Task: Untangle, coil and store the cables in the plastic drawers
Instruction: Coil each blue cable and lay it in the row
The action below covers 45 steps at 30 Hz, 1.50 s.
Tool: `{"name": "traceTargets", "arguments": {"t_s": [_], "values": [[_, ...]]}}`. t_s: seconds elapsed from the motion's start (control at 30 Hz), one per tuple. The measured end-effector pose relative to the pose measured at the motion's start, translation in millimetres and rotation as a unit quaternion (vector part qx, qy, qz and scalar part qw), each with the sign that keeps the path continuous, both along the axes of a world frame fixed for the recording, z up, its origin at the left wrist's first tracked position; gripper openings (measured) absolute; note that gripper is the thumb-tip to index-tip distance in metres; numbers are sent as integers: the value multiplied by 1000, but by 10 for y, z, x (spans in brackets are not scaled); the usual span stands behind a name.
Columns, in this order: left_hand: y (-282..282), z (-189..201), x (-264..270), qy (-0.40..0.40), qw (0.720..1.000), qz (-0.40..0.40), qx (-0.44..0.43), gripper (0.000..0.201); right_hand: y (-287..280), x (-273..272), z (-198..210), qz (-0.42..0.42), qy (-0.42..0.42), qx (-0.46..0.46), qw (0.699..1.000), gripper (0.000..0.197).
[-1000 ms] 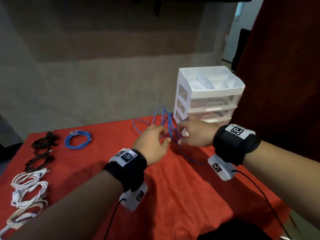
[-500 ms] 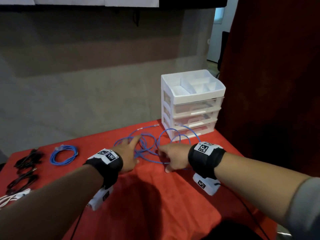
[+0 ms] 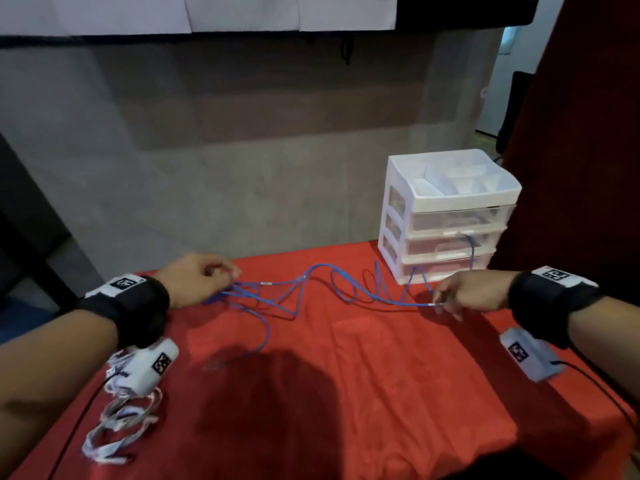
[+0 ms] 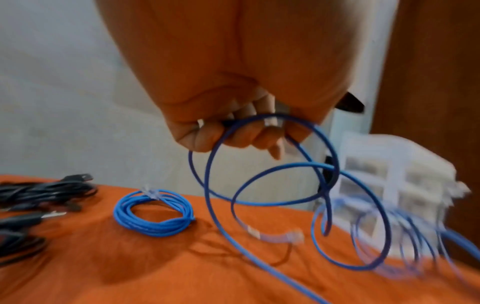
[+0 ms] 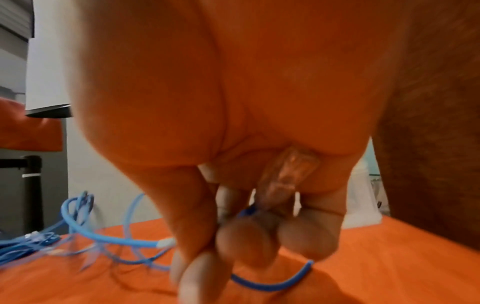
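A long blue network cable (image 3: 322, 289) stretches in loose loops above the red tablecloth between my two hands. My left hand (image 3: 204, 282) grips a bunch of its loops (image 4: 272, 168), fingers curled round them. At the right, my right hand (image 3: 453, 299) pinches the cable's other end, and the clear plug (image 5: 283, 176) lies against my palm. The white plastic drawer unit (image 3: 446, 216) stands at the table's back right, behind the right hand, its three clear drawers shut.
A coiled blue cable (image 4: 154, 212) and black cables (image 4: 39, 197) lie on the cloth at the left. White coiled cables (image 3: 121, 420) sit near the front left edge, under my left wrist. A grey wall rises behind the table (image 3: 346, 410).
My hands have moved far apart, left hand to the left and right hand to the right, drawing the blue cable out from a bunched tangle into a long line.
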<state>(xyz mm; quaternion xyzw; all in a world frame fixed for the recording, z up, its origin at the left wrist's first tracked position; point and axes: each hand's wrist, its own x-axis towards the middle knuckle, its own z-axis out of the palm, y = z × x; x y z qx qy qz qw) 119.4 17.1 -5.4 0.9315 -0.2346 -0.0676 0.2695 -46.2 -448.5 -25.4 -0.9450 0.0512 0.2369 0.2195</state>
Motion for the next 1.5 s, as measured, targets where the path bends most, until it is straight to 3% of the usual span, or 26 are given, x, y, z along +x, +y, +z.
{"name": "traceTargets", "arguments": {"t_s": [0.03, 0.23, 0.33, 0.4, 0.47, 0.57, 0.6, 0.7, 0.73, 0.8, 0.9, 1.0, 1.07, 1.13, 1.27, 1.33, 1.4, 1.43, 1.47, 1.5], "values": [[74, 72, -23, -1, 998, 21, -52, 9, -21, -19, 17, 1, 14, -5, 1000, 26], [366, 345, -121, -27, 963, 125, -238, 31, 288, -112, 183, 72, 80, -115, 988, 22], [275, 418, -286, 2, 969, 82, -232, 30, 629, -149, 310, 121, 0, -183, 976, 19], [139, 434, -433, 8, 979, 30, -201, 25, 914, -149, 425, 137, -83, -200, 967, 27], [-5, 447, -562, -3, 987, -16, -163, 21, 1259, -134, 556, 145, -169, -159, 962, 45], [-231, 450, -754, -10, 988, -75, -138, 15, 1825, -97, 709, 139, -279, -20, 950, 59], [-308, 446, -803, -11, 987, -89, -136, 15, 2002, -86, 741, 139, -291, 30, 946, 56], [-494, 515, -939, -43, 981, -115, -150, 20, 2293, 15, 688, 145, -269, 134, 942, 20], [-511, 555, -940, -60, 980, -115, -152, 22, 2298, 55, 661, 136, -261, 147, 944, 15], [-455, 667, -892, -108, 979, -104, -136, 25, 2179, 123, 624, 98, -255, 163, 948, 21], [-251, 735, -745, -138, 985, -96, -44, 24, 1868, 130, 687, 37, -270, 229, 935, 24], [-176, 550, -607, -119, 988, -99, 2, 33, 1683, 85, 908, 8, -323, 306, 896, 24], [-229, 378, -530, -109, 990, -94, -9, 41, 1608, 89, 1053, -21, -356, 353, 865, 21], [-329, 245, -467, -106, 991, -79, -34, 37, 1581, 99, 1161, -43, -383, 369, 846, 21], [-442, 110, -294, -101, 994, -10, -43, 23, 1483, 26, 1340, -52, -436, 269, 857, 19], [-377, 88, -178, -93, 994, 45, -37, 21, 1319, -26, 1447, -31, -466, 150, 871, 17], [-318, 114, -151, -59, 990, 82, -99, 22, 1158, -50, 1500, -18, -463, 7, 886, 16], [-320, 148, -188, 0, 980, 98, -175, 25, 1087, -42, 1483, -24, -454, -36, 890, 18], [-362, 181, -246, 104, 950, 110, -275, 31, 1031, -25, 1444, -34, -448, -48, 892, 21], [-407, 230, -319, 221, 898, 112, -364, 42, 982, 7, 1379, -47, -443, -38, 894, 26]]}}
